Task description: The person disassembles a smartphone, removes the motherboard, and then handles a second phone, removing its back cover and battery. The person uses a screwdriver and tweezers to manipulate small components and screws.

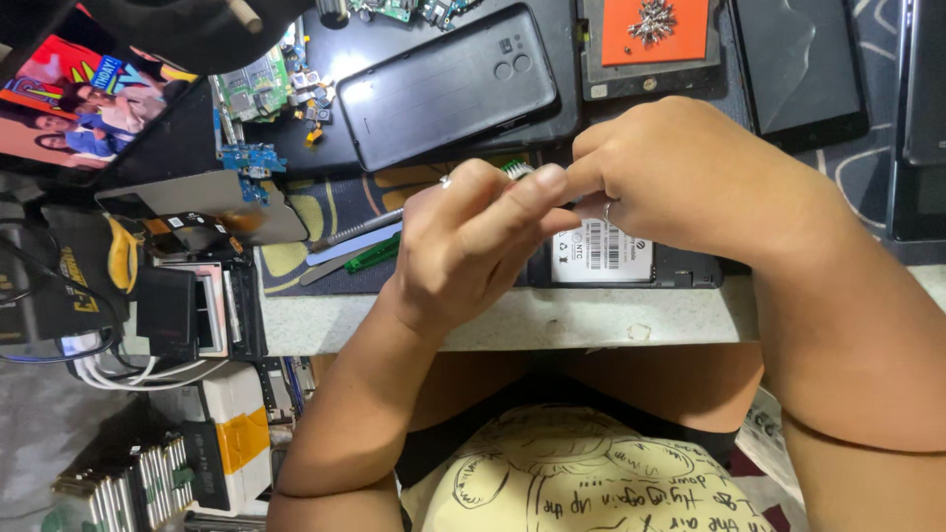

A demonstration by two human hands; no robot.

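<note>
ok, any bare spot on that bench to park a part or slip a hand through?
Little. Bare strip of counter edge below the opened phone, between the wrists. Some dark mat right of the right hand. Crowded left of the left hand: tools, circuit boards, back cover.

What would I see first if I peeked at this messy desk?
Two hands meet in the middle: the left hand and right hand pinch a tiny green part above an opened phone at the desk edge. Behind them lies a dark phone back cover, with a bright orange pad holding small screws to its right.
</note>
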